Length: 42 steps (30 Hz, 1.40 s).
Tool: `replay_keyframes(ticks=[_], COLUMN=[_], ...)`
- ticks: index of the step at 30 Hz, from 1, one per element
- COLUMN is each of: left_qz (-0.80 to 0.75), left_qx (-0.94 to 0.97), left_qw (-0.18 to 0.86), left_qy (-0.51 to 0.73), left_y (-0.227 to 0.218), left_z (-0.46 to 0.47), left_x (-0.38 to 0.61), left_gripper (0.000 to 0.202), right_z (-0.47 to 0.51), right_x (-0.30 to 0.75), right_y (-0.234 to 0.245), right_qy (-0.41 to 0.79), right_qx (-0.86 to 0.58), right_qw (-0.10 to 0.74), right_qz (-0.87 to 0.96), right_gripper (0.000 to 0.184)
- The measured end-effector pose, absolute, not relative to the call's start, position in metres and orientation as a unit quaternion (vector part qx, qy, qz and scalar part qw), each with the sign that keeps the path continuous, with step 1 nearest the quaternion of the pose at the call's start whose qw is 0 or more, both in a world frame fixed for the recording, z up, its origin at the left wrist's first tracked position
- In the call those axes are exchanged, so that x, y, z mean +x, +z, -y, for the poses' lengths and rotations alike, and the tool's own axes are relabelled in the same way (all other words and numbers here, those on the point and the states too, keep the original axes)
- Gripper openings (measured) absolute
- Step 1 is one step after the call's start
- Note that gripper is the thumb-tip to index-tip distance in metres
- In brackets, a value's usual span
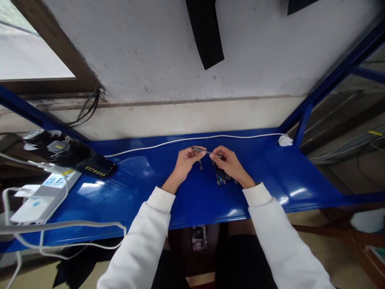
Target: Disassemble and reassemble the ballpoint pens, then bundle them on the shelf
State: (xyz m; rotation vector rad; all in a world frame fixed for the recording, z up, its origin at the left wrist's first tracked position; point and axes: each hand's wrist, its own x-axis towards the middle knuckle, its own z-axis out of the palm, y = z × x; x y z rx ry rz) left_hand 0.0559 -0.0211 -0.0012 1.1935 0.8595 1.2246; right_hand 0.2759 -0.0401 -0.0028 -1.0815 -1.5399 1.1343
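Both my hands are raised over the blue shelf top [144, 176], close together. A slim dark pen [197, 149] lies between the thumb and fingers of my left hand [184, 162]. My right hand [226, 161] pinches the thin other end of the pen, and I cannot make out whether that end is a separate piece. Below my right hand lies a bunch of pens [221, 176], partly covered by that hand. A small dark piece [201, 165] rests on the shelf beside my left hand.
A white cable [168, 142] runs along the back of the shelf to a crumpled white item [285, 140]. At the left are a black EXTRORD case [94, 166], a white power strip [39, 200] and loose cables. A blue frame post [302, 124] stands at right.
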Motion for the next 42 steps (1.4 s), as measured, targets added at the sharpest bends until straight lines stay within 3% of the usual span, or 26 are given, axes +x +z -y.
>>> replay_keyframes(ticks=[14,20,42], left_qz=[-0.365,-0.369,-0.321], left_qx=[0.501,0.498,0.578], left_qw=[0.578,0.575,0.546], left_qy=[0.53,0.535,0.515], left_y=[-0.003,-0.0015,0.002], left_z=[0.0199,0.0204,0.021], left_x=[0.0562,0.0569,0.0497], left_gripper=[0.031,0.031,0.028], right_z=[0.0422,0.0401,0.0406], right_x=[0.2747,0.2769,0.2807], right_y=[0.0028,-0.002,-0.0007], right_qy=[0.491,0.47,0.617], right_qx=[-0.422,-0.42,-0.373], right_qw=[0.424,0.44,0.395], right_qz=[0.633,0.639,0.569], right_gripper=[0.053,0.045,0.051])
